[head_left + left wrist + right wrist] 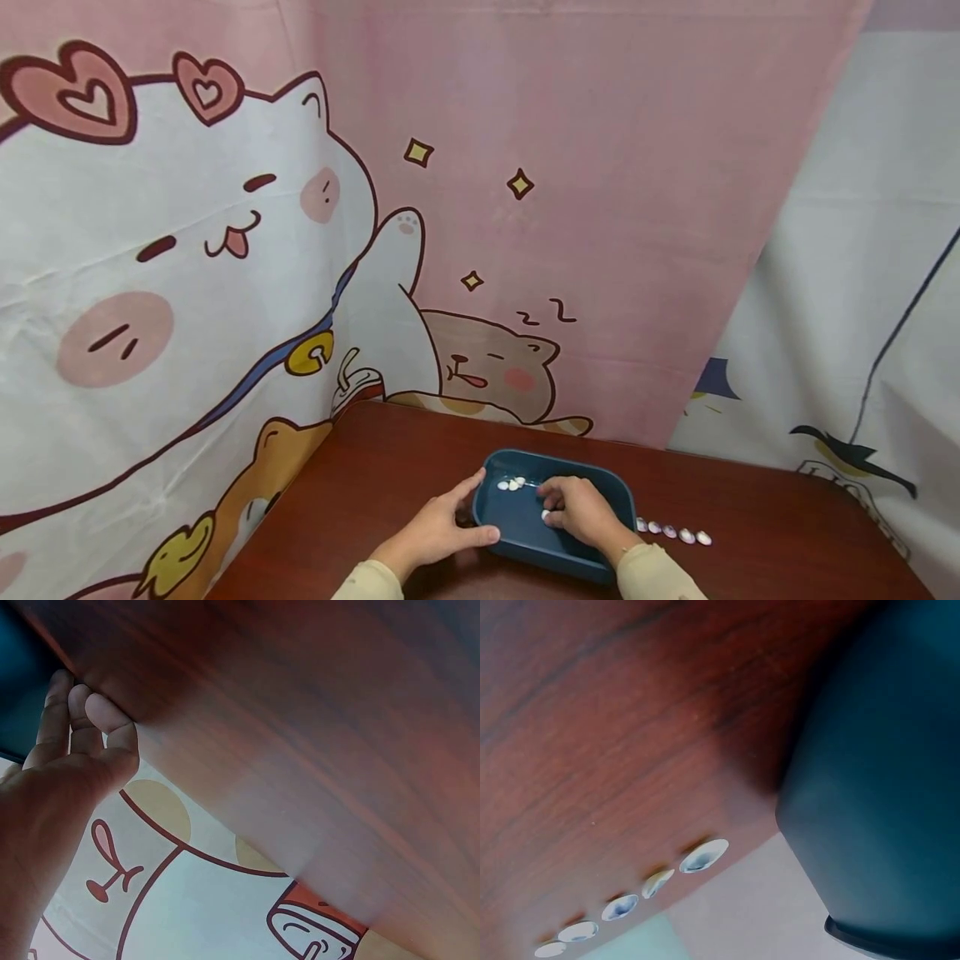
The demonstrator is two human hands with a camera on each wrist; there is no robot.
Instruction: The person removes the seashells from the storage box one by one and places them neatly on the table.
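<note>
A blue rectangular tray (551,562) stands on the table in the head view. My left hand (442,529) rests against its left end, thumb at the front corner and index finger along the side. In the left wrist view, that hand's fingertips (99,711) lie along the tray's outer wall. Inside the tray, my right hand (588,510) has its fingers curled and pinches a small white seashell (545,516) between fingertips and thumb. Several white seashells (512,484) lie together near the tray's far left corner. The right hand is out of the right wrist view.
On the reddish-brown table (405,454), a row of several seashells (686,536) runs to the right of the tray. Pale inner faces show on these shells (703,856) in the right wrist view. A cartoon-printed cloth (637,250) hangs behind the table.
</note>
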